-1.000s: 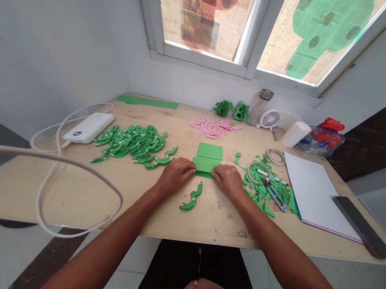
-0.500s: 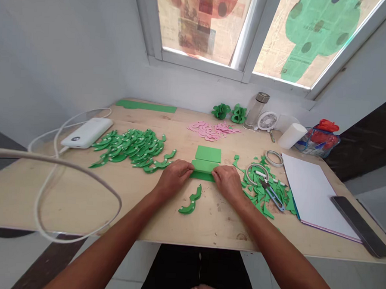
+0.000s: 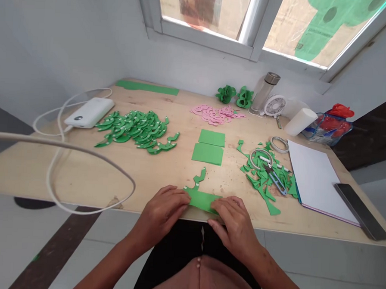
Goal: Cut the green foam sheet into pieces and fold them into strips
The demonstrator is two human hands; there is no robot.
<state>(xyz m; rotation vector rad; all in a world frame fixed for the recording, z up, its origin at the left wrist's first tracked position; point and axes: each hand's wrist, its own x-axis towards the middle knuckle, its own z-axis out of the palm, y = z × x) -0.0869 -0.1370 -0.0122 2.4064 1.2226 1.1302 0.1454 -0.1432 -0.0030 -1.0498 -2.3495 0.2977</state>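
Note:
A folded green paper strip (image 3: 203,201) lies at the table's front edge between my hands. My left hand (image 3: 165,207) grips its left end and my right hand (image 3: 232,217) grips its right end, fingers closed over the paper. Part of a wavy green cutout (image 3: 197,178) shows just behind the strip, its lower end touching or under it. Farther back are two green paper rectangles, one (image 3: 207,154) in front of the other (image 3: 212,137).
On the left are a green cutout pile (image 3: 137,128), a white power bank (image 3: 90,112) and a looping cable (image 3: 92,152). Pink cutouts (image 3: 214,114) lie behind. Right: green scraps (image 3: 259,178), scissors (image 3: 277,179), tape rolls, white paper (image 3: 320,181), a phone (image 3: 360,211).
Both hands have moved toward me with a green paper piece, from behind the wavy cutout to the front edge. The view has tilted down.

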